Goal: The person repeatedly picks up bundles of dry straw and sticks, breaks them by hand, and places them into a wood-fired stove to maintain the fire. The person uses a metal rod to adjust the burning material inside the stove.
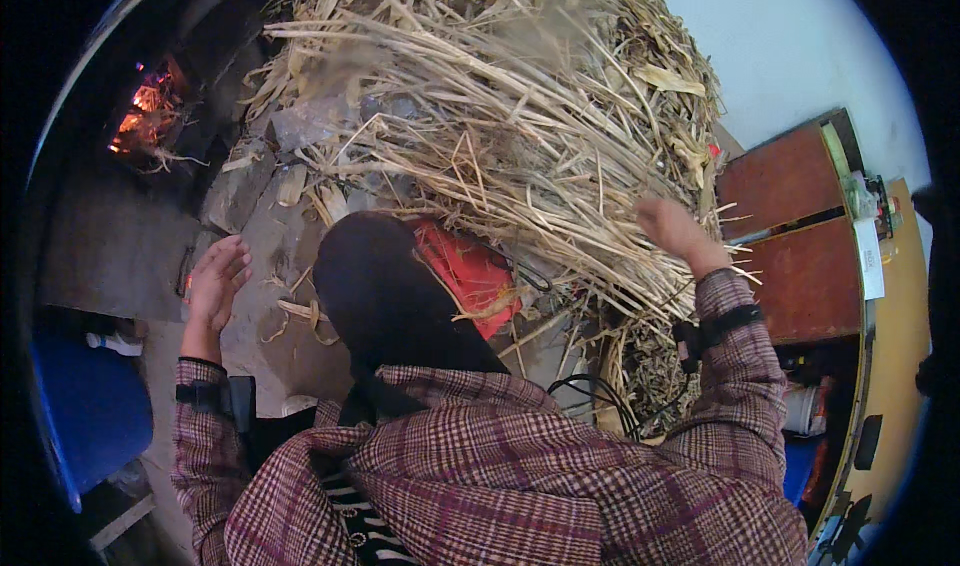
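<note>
My left hand (217,281) is raised at the left, palm turned inward, fingers a little curled and holding nothing. It hangs over the floor beside the dark front of a stove. My right hand (670,228) is at the right, over the lower end of a heap of dry stalks (517,123). Its fingers are blurred and curled, so whether they grip any stalks cannot be told. A fire (146,119) burns in the stove opening at the upper left, with thin stalk ends (169,159) poking out of it.
Dry husks and leaves (667,78) are piled against a pale wall (787,33). A red bag or cloth (476,277) lies beside my dark-clad knee (382,288). A reddish-brown cabinet (795,266) stands at the right, a blue container (90,408) at the lower left. Black cables (600,393) hang near my right sleeve.
</note>
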Available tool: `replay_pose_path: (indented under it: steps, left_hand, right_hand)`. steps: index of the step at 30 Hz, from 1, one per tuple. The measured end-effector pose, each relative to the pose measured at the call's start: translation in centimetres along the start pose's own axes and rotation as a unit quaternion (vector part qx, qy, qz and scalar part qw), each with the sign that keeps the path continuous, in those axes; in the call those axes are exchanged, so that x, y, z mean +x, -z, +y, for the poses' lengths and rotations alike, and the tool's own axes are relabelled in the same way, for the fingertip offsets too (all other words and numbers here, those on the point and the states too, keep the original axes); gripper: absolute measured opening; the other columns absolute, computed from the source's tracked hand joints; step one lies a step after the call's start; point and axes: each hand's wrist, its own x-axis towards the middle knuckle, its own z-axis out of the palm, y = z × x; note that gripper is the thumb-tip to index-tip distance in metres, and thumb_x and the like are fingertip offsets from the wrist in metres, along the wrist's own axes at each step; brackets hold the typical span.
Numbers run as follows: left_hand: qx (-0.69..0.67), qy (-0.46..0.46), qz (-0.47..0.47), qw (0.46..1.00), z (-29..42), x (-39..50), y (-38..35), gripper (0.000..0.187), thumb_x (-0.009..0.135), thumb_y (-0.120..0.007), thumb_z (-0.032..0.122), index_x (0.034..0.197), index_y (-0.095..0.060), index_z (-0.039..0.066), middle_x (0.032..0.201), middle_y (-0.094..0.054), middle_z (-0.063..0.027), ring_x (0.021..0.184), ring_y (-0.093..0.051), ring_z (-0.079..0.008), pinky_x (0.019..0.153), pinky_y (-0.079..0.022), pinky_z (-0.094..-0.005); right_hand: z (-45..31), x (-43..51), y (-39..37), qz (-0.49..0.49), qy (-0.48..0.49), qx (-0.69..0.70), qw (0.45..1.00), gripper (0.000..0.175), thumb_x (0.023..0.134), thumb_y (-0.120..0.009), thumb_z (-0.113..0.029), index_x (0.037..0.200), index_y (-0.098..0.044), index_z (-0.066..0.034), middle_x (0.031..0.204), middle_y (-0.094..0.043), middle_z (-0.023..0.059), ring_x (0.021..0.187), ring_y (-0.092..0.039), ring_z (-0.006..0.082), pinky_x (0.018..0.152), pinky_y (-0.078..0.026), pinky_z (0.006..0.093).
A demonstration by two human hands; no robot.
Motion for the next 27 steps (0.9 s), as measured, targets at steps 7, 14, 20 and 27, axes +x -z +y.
replay_pose_path:
  steps: [7, 14, 20, 27]
  left_hand:
    - [0.032, 0.005, 0.038, 0.999, 0.4, -0.8, -1.2, 0.028, 0.093, -0.057, 0.02, 0.117, -0.057, 0.007, 0.108, -0.061, -0.0027, 0.095, -0.057, -0.0132, 0.083, -0.047, -0.0294]
    - [0.051, 0.0, 0.022, 0.998, 1.2, -1.5, -2.4, 0.028, 0.092, -0.058, 0.018, 0.118, -0.056, 0.007, 0.106, -0.062, -0.0028, 0.092, -0.059, -0.0138, 0.082, -0.049, -0.0289]
    - [0.032, 0.001, 0.036, 0.999, 1.0, -2.1, -1.7, 0.025, 0.092, -0.058, 0.016, 0.116, -0.057, 0.007, 0.104, -0.063, -0.0023, 0.091, -0.059, -0.0133, 0.08, -0.049, -0.0288]
    - [0.041, -0.015, 0.051, 0.998, 1.6, -1.9, -1.5, 0.025, 0.092, -0.058, 0.022, 0.113, -0.058, 0.008, 0.101, -0.062, -0.0005, 0.091, -0.058, -0.0119, 0.082, -0.048, -0.0289]
  right_hand:
    - [-0.3, 1.2, -10.0, -0.024, 0.008, 0.023, 0.999, 0.1, 0.066, -0.078, -0.035, 0.145, -0.024, -0.0065, 0.144, -0.036, 0.0205, 0.135, -0.032, 0.0397, 0.11, -0.03, 0.0496]
    - [0.1, 6.1, -12.0, -0.019, -0.011, 0.02, 1.0, 0.076, 0.067, -0.073, -0.027, 0.132, -0.041, -0.0033, 0.127, -0.052, 0.0212, 0.117, -0.05, 0.0401, 0.099, -0.036, 0.0591]
    - [0.5, 5.5, -9.6, 0.077, 0.032, -0.005, 0.997, 0.04, 0.07, -0.065, -0.012, 0.108, -0.054, -0.0027, 0.108, -0.059, 0.0208, 0.101, -0.058, 0.0385, 0.086, -0.047, 0.0483]
    - [1.3, 4.3, -1.7, 0.16, 0.059, -0.139, 0.975, 0.016, 0.079, -0.052, -0.009, 0.095, -0.056, -0.0062, 0.089, -0.065, 0.0194, 0.083, -0.063, 0.0402, 0.072, -0.05, 0.0494]
